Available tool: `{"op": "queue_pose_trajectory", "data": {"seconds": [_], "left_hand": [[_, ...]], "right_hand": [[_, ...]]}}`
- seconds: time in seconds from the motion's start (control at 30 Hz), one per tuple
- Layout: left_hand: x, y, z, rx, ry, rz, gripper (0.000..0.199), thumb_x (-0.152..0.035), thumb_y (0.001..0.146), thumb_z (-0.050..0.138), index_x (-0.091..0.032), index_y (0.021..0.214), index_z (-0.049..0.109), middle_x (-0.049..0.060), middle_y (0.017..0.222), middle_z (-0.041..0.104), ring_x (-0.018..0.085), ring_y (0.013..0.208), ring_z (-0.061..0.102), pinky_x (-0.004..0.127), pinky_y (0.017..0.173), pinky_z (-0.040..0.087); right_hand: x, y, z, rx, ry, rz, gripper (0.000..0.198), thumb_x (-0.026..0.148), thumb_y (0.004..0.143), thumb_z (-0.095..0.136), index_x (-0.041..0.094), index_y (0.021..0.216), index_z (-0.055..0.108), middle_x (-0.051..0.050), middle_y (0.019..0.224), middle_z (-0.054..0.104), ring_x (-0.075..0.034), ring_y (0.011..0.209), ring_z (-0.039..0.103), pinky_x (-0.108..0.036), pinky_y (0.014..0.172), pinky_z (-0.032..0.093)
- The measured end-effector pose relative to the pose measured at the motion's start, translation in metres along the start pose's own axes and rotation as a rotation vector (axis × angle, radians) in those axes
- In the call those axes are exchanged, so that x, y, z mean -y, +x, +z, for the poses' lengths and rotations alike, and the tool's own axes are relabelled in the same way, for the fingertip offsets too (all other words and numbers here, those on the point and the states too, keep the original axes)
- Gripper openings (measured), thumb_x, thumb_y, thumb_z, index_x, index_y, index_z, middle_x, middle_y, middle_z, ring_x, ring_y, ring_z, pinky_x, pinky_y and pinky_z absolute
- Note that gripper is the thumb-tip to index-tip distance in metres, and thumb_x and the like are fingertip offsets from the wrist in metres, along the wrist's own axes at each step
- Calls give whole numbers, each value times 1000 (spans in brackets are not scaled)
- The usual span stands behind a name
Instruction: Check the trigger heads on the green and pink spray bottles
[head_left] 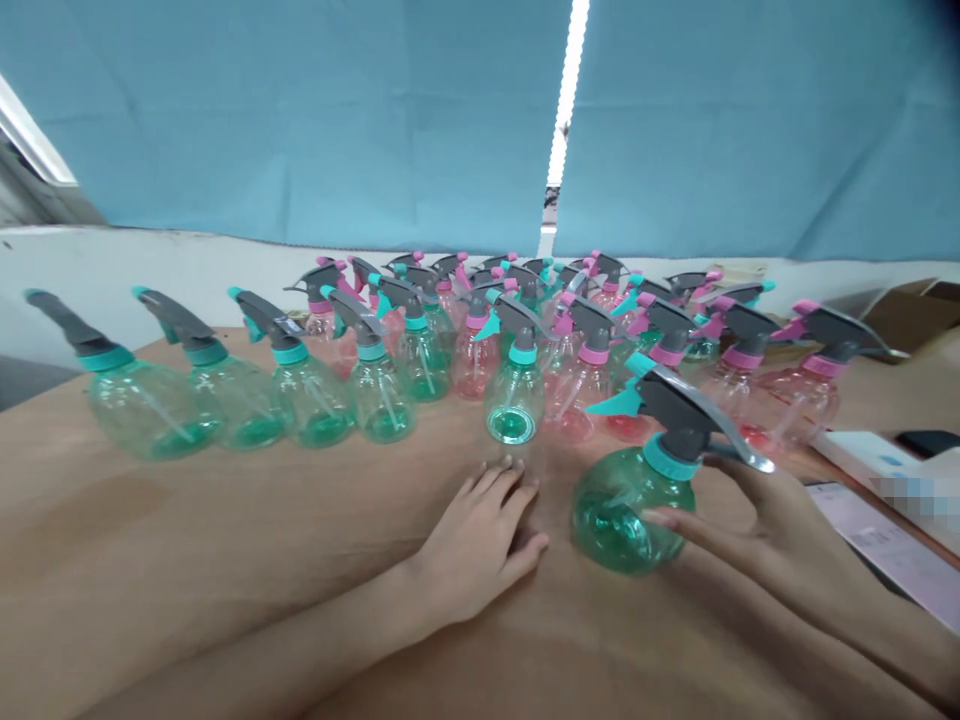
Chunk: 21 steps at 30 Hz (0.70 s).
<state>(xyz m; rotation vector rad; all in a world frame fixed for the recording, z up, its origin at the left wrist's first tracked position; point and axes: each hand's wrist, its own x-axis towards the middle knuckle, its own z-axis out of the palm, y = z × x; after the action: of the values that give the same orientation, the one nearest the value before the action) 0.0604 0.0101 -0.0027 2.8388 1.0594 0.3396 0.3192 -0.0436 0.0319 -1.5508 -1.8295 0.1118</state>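
My right hand (pixel 757 530) is closed around a clear green spray bottle (pixel 626 515) with a grey trigger head and a turquoise collar. The thumb lies across its near side, and the other fingers are mostly hidden behind it. My left hand (pixel 487 540) rests palm down on the table, fingers stretched out, holding nothing. Just beyond its fingertips stands another green spray bottle (pixel 514 395). A pink-collared spray bottle (pixel 581 390) is to the right of that one.
Several green bottles (pixel 311 405) form a row on the left of the wooden table (pixel 247 580). Pink and green bottles crowd the back. At right lie a phone (pixel 892 545), a white box (pixel 877 465) and a dark object (pixel 930 443). A blue curtain (pixel 337 120) hangs behind.
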Motion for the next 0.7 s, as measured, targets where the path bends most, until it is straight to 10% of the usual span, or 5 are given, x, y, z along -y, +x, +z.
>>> {"op": "queue_pose_trajectory", "data": {"seconds": [0.3,0.7], "left_hand": [[15,-33,-11,-41,5,-20,42,-33,93,51,-12,129,49,14,136,49,29,129,41,48,105,33],[59,-75,-30,-194,81,-151,19,-17,90,50,-14,107,58,9,101,62,28,97,58,43,85,47]], "right_hand": [[26,15,15,35,-21,-79,48,55,71,67,24,107,57,-8,97,69,-31,88,65,-48,72,51],[108,85,110,12,106,-158,56,54,80,58,13,118,53,-16,114,65,-31,103,62,-46,83,51]]}}
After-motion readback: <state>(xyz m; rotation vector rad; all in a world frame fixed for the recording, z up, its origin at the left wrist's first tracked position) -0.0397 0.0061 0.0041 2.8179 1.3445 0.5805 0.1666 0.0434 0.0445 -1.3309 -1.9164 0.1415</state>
